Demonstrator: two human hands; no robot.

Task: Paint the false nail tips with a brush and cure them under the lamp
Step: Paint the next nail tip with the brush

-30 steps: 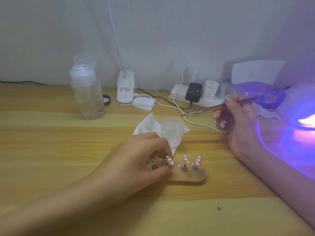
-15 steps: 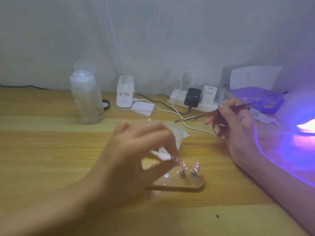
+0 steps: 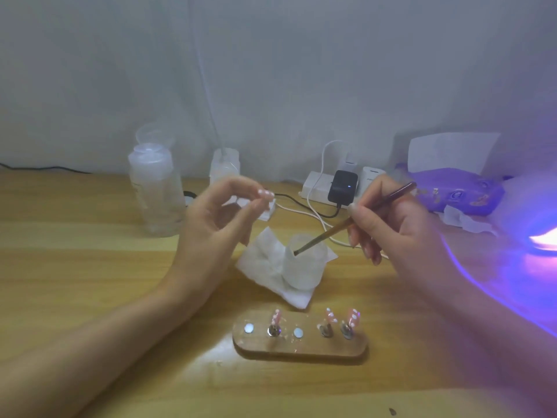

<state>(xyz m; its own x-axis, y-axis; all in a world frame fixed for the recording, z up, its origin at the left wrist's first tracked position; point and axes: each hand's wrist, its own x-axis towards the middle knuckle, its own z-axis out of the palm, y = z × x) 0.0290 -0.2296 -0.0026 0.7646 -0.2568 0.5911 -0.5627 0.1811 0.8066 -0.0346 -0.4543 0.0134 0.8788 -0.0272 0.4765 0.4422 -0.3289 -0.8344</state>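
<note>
Pinching a pink nail tip (image 3: pixel 265 193) in left hand (image 3: pixel 217 220) fingers (image 3: pixel 244 186) above the table (image 3: pixel 75 267); gripping the brush (image 3: pixel 331 231) in right hand (image 3: pixel 391 227) fingers (image 3: pixel 366 213), dipping it into the cup (image 3: pixel 304 267).

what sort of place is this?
Probably a home desk set up for nail art: painted nail tips on a wooden stand, a glowing purple curing lamp at right, a power strip with chargers.
</note>
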